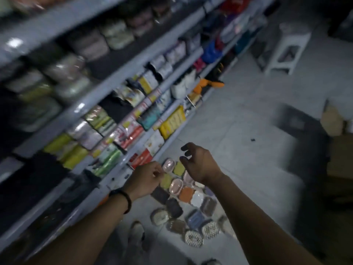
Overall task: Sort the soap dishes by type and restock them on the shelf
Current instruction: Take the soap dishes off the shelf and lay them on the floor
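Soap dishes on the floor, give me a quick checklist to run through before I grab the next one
1. Right hand free: ok, open and holding nothing.
2. Left hand free: cannot tell, fingers curled and blurred.
3. Soap dishes within reach: ok, lying on the floor just below both hands.
4. Sorted by type: not ok, colours and styles lie mixed.
5. Free gap on the shelf: cannot tell, the view is blurred and dim.
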Tool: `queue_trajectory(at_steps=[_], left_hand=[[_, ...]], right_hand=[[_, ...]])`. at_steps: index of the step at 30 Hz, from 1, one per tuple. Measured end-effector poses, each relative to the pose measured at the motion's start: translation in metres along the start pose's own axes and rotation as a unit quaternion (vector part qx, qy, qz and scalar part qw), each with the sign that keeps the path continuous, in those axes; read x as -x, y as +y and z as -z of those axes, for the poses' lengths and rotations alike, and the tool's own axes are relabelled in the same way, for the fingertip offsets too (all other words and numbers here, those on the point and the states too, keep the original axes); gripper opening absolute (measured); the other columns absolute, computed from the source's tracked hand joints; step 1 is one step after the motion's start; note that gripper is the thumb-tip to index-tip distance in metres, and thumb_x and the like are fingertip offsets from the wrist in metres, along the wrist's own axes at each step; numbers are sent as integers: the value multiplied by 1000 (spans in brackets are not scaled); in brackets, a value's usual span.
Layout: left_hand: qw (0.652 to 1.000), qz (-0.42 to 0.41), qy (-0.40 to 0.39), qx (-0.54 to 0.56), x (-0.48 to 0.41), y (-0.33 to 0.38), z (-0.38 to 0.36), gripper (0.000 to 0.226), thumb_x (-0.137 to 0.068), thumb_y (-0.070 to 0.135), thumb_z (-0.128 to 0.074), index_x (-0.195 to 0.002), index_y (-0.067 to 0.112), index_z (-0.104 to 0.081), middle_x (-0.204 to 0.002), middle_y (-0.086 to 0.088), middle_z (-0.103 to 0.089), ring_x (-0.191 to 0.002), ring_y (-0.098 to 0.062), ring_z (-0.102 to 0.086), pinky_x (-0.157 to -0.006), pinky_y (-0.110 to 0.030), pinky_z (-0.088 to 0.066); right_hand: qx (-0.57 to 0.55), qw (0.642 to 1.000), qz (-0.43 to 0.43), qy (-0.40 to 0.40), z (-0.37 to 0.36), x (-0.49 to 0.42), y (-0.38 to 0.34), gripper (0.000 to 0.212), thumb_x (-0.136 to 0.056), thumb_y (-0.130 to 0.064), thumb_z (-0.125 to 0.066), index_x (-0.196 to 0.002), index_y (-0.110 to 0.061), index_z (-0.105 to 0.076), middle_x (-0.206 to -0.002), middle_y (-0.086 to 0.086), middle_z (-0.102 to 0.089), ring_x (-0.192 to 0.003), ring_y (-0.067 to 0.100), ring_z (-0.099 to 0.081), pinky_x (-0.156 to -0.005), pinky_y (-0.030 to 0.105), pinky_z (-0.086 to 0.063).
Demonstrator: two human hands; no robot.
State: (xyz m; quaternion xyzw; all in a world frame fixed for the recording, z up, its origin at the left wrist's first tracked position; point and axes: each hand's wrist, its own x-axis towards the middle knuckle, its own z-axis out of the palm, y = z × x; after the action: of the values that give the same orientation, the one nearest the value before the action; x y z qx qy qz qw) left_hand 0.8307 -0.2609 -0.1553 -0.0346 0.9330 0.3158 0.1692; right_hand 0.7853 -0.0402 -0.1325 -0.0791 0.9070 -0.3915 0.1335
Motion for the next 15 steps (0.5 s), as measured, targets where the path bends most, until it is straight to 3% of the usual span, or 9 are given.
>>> queue_trajectory(at_steps=[2,5,7,9,12,15], left_hand=[[998,23,52,27,30,-4,36,14,-98,18,-71,-88,29,-70,-84,21,-68,-82,7,-63,-78,-13,-49],[984,68,138,84,61,-27,76,21,-94,19,-75,-82,36,-70,-87,20,-74,-87,2,-70,-85,-28,-58],[972,91,180,123,71,-42,104,18,-94,15,-77,-87,31,-72,-93,14,-76,-94,-7,-73,-89,-32,-59],[954,115,219,170,74,-56,132,8,-94,13,-78,-95,19,-73,-101,2,-75,-100,-18,-72,-89,-32,-57],[919,146,286,228,67,-84,173,16,-92,15,-81,-101,15,-69,-103,1,-71,-102,-23,-70,-90,-38,-58],[872,203,343,285,55,-115,209,27,-93,18,-81,-111,12,-63,-101,-1,-65,-95,-26,-69,-76,-26,-57]], right_hand=[[-20,1000,23,-4,7,-9,-44,33,-97,-32,-66,-128,-19,-65,-113,3,-73,-102,20,-69,-84,25,-47],[-60,997,44,-31,2,-19,-103,32,-98,-33,-66,-128,-21,-65,-113,2,-73,-101,20,-70,-81,24,-44],[-81,994,50,-53,-11,-26,-135,32,-99,-32,-66,-129,-20,-65,-113,3,-73,-99,21,-68,-81,26,-45],[-93,991,51,-76,-29,-35,-163,32,-100,-33,-66,-128,-19,-65,-113,4,-72,-100,21,-68,-84,30,-50],[-111,988,41,-95,-60,-51,-200,35,-92,-46,-68,-119,-26,-65,-108,1,-74,-98,23,-72,-85,37,-56],[-149,983,15,-111,-97,-78,-230,46,-76,-57,-68,-113,-29,-67,-97,0,-78,-88,26,-75,-80,51,-61]])
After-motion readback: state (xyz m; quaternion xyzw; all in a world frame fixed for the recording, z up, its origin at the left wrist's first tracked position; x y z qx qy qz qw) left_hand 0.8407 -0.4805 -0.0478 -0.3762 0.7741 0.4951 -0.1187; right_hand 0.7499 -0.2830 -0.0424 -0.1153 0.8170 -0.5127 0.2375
